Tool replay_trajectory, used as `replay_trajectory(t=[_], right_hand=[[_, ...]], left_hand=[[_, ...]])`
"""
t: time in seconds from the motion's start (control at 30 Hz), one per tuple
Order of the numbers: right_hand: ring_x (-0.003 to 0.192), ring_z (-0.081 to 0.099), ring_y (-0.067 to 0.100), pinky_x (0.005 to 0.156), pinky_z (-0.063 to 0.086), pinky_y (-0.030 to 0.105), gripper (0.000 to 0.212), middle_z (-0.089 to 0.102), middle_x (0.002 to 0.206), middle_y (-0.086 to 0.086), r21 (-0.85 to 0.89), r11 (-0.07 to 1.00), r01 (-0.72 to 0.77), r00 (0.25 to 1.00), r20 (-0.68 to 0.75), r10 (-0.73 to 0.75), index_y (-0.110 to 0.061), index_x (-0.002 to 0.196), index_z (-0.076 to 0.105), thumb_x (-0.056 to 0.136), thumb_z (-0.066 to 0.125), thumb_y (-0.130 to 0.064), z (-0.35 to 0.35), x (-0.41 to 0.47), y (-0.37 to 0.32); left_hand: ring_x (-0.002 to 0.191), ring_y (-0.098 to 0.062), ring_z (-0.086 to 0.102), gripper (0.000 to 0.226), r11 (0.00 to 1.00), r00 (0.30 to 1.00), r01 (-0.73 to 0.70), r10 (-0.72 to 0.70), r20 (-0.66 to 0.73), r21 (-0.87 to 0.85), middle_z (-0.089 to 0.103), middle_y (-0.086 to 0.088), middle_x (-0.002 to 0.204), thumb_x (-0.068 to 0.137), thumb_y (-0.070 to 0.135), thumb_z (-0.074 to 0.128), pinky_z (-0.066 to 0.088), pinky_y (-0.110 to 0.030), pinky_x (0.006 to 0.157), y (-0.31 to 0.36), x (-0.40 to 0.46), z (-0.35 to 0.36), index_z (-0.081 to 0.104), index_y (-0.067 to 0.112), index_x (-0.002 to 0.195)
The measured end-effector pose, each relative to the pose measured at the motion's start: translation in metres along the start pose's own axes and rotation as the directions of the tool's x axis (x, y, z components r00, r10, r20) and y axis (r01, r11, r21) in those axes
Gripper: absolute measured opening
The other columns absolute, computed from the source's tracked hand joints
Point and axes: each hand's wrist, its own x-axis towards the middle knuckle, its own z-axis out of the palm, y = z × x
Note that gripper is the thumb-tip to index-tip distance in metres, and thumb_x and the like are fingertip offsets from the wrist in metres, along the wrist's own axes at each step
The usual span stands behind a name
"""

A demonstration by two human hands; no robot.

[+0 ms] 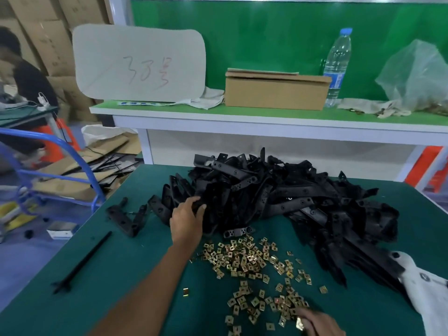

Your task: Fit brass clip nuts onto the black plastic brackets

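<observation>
Left hand [188, 218] grips one bracket in the heaped black plastic brackets [278, 200]; right hand [317, 322] pinches a brass clip nut [300, 323]; tangled neighbours may spill.

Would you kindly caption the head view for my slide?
Left hand grips a bracket in the black pile; right hand picks brass clip nuts.

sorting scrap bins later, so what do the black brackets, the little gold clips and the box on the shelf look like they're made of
Black brackets: apparently moulded plastic, matte black with a dull sheen and formed holes.
Gold clips: thin folded metal, shiny yellow plating that glints; brass or plated steel, cannot tell which.
Box: plain brown cardboard, matte, with folded flaps.
</observation>
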Motion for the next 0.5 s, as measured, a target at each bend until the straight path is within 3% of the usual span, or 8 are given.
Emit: replay_trajectory(t=[0.03, 0.07, 0.1, 0.2, 0.23, 0.33, 0.4, 0.5], right_hand=[[0.105, 0.064, -0.008, 0.088, 0.027, -0.009, 0.039, 0.071, 0.119, -0.012, -0.031, 0.999, 0.010, 0.988, 0.155, -0.005, -0.019, 0.126, 0.065, 0.092, 0.068, 0.001, -0.004, 0.000, 0.000], [0.088, 0.065, -0.011, 0.084, 0.026, -0.011, 0.048, 0.077, 0.098, -0.010, -0.116, 0.993, -0.008, 0.988, 0.149, 0.025, -0.013, 0.107, 0.074, 0.069, 0.082, 0.017, -0.003, 0.002, 0.008], [0.075, 0.064, -0.012, 0.081, 0.028, -0.012, 0.054, 0.075, 0.080, -0.011, -0.128, 0.989, -0.076, 0.997, -0.010, 0.076, -0.014, 0.090, 0.076, 0.053, 0.086, 0.024, 0.000, -0.001, 0.015], [0.067, 0.071, 0.009, 0.076, 0.033, -0.011, 0.033, 0.074, 0.074, -0.005, 0.042, 0.977, -0.211, 0.956, -0.199, 0.215, -0.025, 0.082, 0.070, 0.077, 0.075, 0.007, 0.003, -0.016, 0.013], [0.070, 0.068, 0.001, 0.075, 0.035, -0.010, 0.029, 0.071, 0.069, -0.006, 0.098, 0.976, -0.196, 0.946, -0.244, 0.215, -0.028, 0.081, 0.069, 0.084, 0.072, 0.000, 0.004, -0.017, 0.013], [0.087, 0.063, 0.008, 0.076, 0.042, 0.005, 0.036, 0.063, 0.083, -0.011, 0.242, 0.932, -0.270, 0.914, -0.240, 0.327, -0.033, 0.078, 0.069, 0.091, 0.067, 0.001, 0.005, -0.016, 0.017], [0.087, 0.065, 0.018, 0.072, 0.042, 0.011, 0.026, 0.063, 0.090, -0.008, 0.273, 0.912, -0.305, 0.888, -0.266, 0.376, -0.033, 0.081, 0.071, 0.093, 0.065, -0.010, 0.010, -0.019, 0.010], [0.076, 0.065, 0.004, 0.072, 0.042, 0.006, 0.017, 0.067, 0.085, -0.012, 0.251, 0.929, -0.273, 0.840, -0.408, 0.357, -0.036, 0.080, 0.069, 0.090, 0.061, -0.024, 0.015, -0.024, -0.004]], left_hand=[[0.092, -0.018, 0.065, 0.033, 0.988, 0.999, 0.028, -0.034, -0.037, -0.151, 0.068, 0.004, 0.099, 0.101, 0.040, 0.057, 0.054, -0.035, 0.078, 0.004, -0.002, -0.007, 0.062, 0.022, 0.128], [0.083, -0.011, 0.064, 0.030, 0.959, 0.995, 0.048, -0.070, -0.070, -0.278, 0.067, 0.008, 0.089, 0.102, 0.040, 0.055, 0.050, -0.029, 0.070, 0.009, -0.006, -0.014, 0.064, 0.021, 0.123], [0.075, -0.007, 0.062, 0.028, 0.916, 0.989, 0.068, -0.113, -0.093, -0.396, 0.066, 0.010, 0.082, 0.103, 0.041, 0.052, 0.047, -0.027, 0.065, 0.012, -0.012, -0.022, 0.065, 0.020, 0.114], [0.066, -0.010, 0.058, 0.030, 0.597, 0.953, 0.221, -0.300, 0.041, -0.771, 0.068, 0.004, 0.072, 0.108, 0.034, 0.043, 0.046, -0.030, 0.067, 0.021, -0.040, -0.048, 0.054, 0.016, 0.087], [0.067, -0.013, 0.058, 0.028, 0.440, 0.936, 0.291, -0.315, 0.158, -0.849, 0.068, 0.002, 0.070, 0.109, 0.028, 0.042, 0.046, -0.031, 0.068, 0.023, -0.052, -0.056, 0.052, 0.016, 0.085], [0.074, -0.022, 0.062, 0.018, 0.125, 0.870, 0.486, -0.164, 0.466, -0.865, 0.072, -0.008, 0.080, 0.106, 0.013, 0.043, 0.049, -0.036, 0.072, 0.020, -0.097, -0.075, 0.061, 0.014, 0.106], [0.080, -0.023, 0.065, 0.033, 0.050, 0.802, 0.597, -0.008, 0.598, -0.800, 0.072, -0.014, 0.096, 0.095, 0.010, 0.061, 0.053, -0.036, 0.072, 0.015, -0.128, -0.082, 0.066, 0.024, 0.124], [0.080, -0.027, 0.067, 0.074, -0.034, 0.640, 0.763, 0.183, 0.746, -0.646, 0.070, -0.019, 0.107, 0.068, -0.014, 0.074, 0.055, -0.037, 0.066, 0.007, -0.164, -0.080, 0.068, 0.030, 0.127]])
